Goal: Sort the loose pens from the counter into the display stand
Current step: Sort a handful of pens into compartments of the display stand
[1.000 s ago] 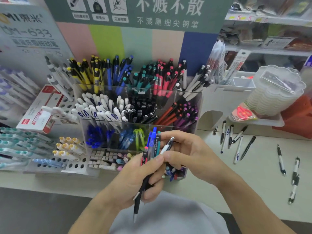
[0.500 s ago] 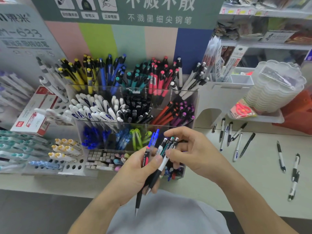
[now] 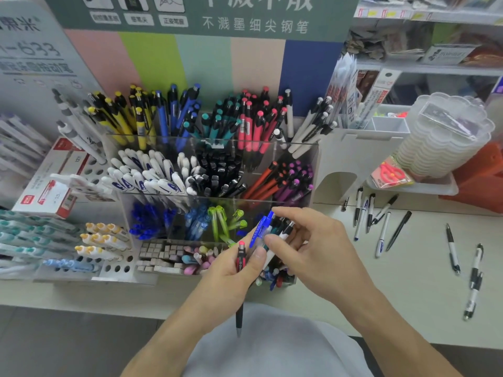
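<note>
Several loose pens (image 3: 383,229) on pale counter (image 3: 408,281); sign "不溅墨细尖钢笔" (image 3: 255,24); left hand (image 3: 231,270) grips pen bundle (image 3: 261,235), right hand (image 3: 313,248) pinches it.

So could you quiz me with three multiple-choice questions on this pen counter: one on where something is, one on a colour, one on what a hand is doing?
1. Where do the loose pens lie?
A. on the counter right of the display stand
B. on the floor
C. on the top shelf

2. What colour is the cap end of the black pen in the left hand?
A. green
B. pink-red
C. yellow

3. What is the left hand doing?
A. lying flat on the counter
B. pointing at the sign
C. gripping a bunch of pens

Answers: 1 A, they lie scattered on the counter beside the display stand. 2 B, its tip is pink-red. 3 C, its fingers curl round several pens while the right hand fingers their tops.
</note>
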The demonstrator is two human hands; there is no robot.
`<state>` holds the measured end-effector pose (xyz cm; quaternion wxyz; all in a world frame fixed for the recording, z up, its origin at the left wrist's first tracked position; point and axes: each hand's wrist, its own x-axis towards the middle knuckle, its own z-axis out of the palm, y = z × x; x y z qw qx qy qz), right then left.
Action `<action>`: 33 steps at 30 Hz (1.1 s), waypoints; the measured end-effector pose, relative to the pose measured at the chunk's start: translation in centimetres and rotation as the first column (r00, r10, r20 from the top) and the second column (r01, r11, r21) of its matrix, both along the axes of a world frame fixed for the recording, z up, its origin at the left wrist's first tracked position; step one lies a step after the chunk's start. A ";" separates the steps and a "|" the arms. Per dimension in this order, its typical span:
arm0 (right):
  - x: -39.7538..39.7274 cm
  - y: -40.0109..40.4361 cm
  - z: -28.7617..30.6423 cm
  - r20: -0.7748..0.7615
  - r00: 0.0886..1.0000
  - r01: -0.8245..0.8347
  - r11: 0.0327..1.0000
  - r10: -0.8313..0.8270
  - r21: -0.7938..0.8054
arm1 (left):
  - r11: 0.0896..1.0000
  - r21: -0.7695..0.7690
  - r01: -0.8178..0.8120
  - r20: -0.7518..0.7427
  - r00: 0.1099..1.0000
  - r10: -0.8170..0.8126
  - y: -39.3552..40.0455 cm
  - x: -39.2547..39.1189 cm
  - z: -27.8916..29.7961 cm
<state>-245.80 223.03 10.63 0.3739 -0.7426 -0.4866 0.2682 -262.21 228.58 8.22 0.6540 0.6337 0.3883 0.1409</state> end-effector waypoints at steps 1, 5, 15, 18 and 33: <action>0.1 0.1 0.0 -0.057 0.998 -0.014 1.000 0.013 -0.023 | 1.000 0.009 0.009 0.000 1.000 -0.009 -0.1 0.0 0.0; 0.6 0.2 0.0 -0.383 0.923 -0.055 0.998 0.040 -0.028 | 1.000 0.002 -0.030 0.011 1.000 0.030 -0.1 -0.4 -0.1; 7.8 1.0 6.9 -0.460 0.885 0.242 0.912 -0.068 0.330 | 0.918 -0.267 -0.292 0.127 0.934 0.334 1.0 -0.8 0.1; 9.6 2.9 9.3 -0.171 0.968 0.240 0.865 -0.181 0.440 | 0.927 -0.282 -0.249 0.156 0.941 0.300 0.8 -0.5 0.5; 6.4 10.0 4.7 0.638 0.761 -0.123 0.941 -0.115 0.316 | 0.901 -0.335 -0.278 0.179 0.920 0.350 0.9 -0.3 0.8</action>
